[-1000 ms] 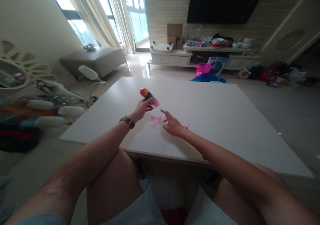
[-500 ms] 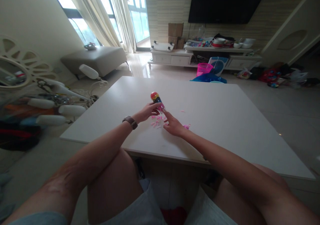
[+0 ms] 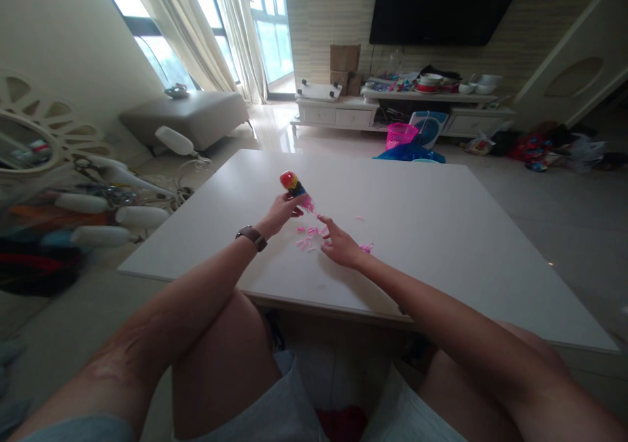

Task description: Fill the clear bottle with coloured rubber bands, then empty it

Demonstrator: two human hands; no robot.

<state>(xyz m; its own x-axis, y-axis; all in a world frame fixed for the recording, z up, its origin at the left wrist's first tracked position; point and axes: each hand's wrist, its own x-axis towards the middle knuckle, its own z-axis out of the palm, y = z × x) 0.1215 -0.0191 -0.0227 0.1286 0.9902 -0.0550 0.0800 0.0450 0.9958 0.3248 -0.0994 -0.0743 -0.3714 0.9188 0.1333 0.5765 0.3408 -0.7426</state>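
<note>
My left hand [image 3: 283, 212] is closed around a clear container [image 3: 296, 187] with bands of red, yellow, dark blue and pink contents. It is held tilted above the table, its red end up and away, its pink end toward my right hand. Pink bits show at that lower end. My right hand [image 3: 338, 240] is just below and right of it, index finger stretched toward the pink end and apart from the thumb; I make out nothing held. Small pink pieces [image 3: 309, 232] lie scattered on the white table [image 3: 422, 226] beneath. Another pink bunch [image 3: 366, 248] is partly hidden behind my right wrist.
One stray pink piece [image 3: 360, 218] lies farther right on the table. Lamp arms with white shades [image 3: 142, 217] stand close to the table's left edge. Beyond the far edge are a pink basket [image 3: 400, 135] and a blue bag [image 3: 409, 152].
My left hand has moved the container up and left, so a gap has opened between it and my right hand. The right hand has stayed almost in place.
</note>
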